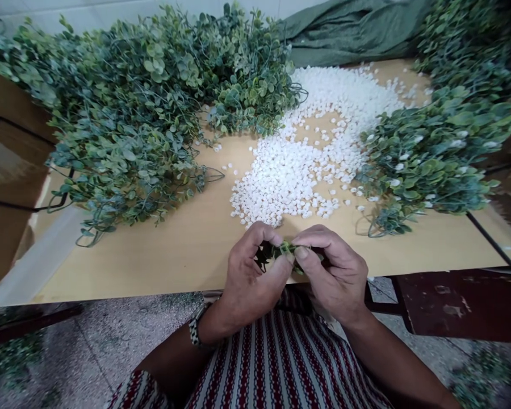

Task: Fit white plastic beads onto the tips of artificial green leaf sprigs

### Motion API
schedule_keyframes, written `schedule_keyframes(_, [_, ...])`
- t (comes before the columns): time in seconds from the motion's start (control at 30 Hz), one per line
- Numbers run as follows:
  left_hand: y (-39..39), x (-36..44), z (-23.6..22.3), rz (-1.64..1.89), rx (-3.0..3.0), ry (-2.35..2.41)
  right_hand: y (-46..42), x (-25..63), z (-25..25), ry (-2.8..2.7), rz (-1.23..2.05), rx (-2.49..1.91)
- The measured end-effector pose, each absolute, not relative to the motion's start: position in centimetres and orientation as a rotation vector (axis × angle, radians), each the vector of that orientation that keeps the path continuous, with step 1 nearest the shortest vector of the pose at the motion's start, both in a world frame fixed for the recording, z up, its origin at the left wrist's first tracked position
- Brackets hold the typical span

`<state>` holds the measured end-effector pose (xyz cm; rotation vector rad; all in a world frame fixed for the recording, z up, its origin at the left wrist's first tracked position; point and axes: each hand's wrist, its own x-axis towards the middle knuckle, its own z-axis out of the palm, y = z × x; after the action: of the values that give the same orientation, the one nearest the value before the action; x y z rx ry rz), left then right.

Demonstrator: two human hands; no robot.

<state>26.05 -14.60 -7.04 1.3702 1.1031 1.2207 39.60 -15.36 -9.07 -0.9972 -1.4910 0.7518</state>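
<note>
My left hand (258, 272) and my right hand (334, 270) meet at the table's front edge, both pinching one small artificial leaf sprig (286, 247). Thumbs and forefingers press together on its green stem; most of its leaves are hidden behind my fingers. Just beyond lies a spread of small white beads or caps (281, 182), too small to tell exactly. A heap of plain artificial greenery (123, 130) lies to the left. To the right sits a bunch of artificial greenery with white tips (443, 153) among its leaves.
A dark green cloth (357, 31) is bunched at the back. Cardboard boxes (8, 170) with black wire frames flank the tan tabletop (170, 261). More greenery (472, 45) is piled at the far right. A dark red bench (464, 304) stands below the right edge.
</note>
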Motion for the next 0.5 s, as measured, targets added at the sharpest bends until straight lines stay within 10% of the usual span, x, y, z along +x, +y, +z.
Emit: schedule_keyframes(0.5, [-13.5, 26.3, -6.9, 1.471, 0.779, 0.859, -15.1, 39.3, -9.3, -1.445, 0.755, -1.042])
